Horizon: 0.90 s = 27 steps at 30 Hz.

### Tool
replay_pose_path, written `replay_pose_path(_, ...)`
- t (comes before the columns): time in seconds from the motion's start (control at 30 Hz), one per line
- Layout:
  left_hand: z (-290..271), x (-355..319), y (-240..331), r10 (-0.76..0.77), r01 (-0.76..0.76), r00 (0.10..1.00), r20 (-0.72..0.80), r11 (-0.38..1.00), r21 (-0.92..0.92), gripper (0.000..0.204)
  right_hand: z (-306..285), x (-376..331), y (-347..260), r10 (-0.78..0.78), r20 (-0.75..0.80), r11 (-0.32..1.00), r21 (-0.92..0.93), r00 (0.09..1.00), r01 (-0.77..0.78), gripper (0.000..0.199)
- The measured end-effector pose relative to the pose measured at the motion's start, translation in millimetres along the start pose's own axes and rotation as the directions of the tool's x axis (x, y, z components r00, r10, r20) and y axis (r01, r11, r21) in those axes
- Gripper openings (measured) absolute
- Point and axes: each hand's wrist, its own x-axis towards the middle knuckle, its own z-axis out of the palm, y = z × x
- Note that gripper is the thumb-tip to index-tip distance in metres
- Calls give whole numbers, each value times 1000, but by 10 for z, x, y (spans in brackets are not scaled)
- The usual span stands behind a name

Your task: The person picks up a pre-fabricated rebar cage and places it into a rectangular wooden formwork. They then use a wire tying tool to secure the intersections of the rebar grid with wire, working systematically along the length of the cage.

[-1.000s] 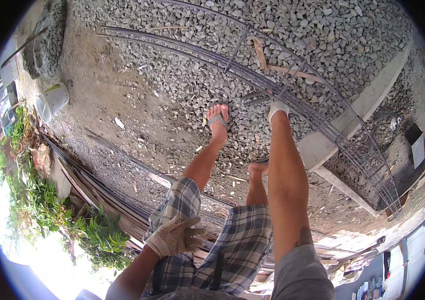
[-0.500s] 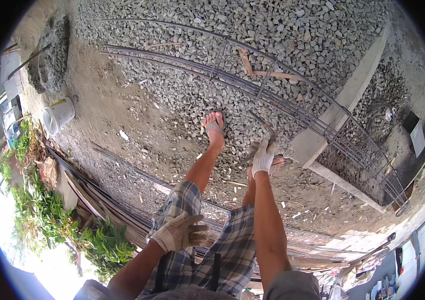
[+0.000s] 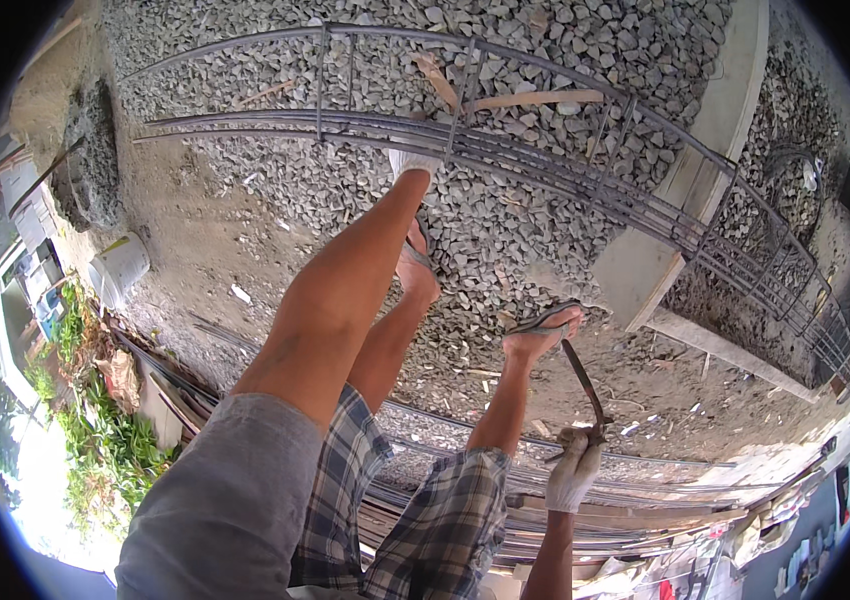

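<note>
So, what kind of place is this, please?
Most likely an outdoor building site. A long cage of steel bars lies on crushed gravel, more steel rods are stacked on the dirt, and the gloved right hand holds a hooked metal tool.

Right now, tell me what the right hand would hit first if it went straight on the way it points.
The right hand, fingers shut on a hooked tool, points at the sandalled foot; that comes first, though depth is unclear.

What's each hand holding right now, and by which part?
The right hand grips a thin metal rod by its lower end; the left hand touches the rebar cage, grip unclear.
</note>
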Motion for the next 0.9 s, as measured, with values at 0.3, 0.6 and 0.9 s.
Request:
replay_pose_path(0.3,-506,-1060,1640,-381,657,653,655,716,-238,29,-790,-1529,1417,382,-348,893,-100,856,-439,36)
replay_pose_path(0.6,-3817,-1252,579,-325,163,755,569,934,318,52,-714,-3123,1929,616,-150,785,28,774,-619,43)
replay_pose_path(0.9,-5948,-1205,1231,-618,679,-37,785,561,473,25,197,-4993,2465,662,-173,749,127,729,-650,60)
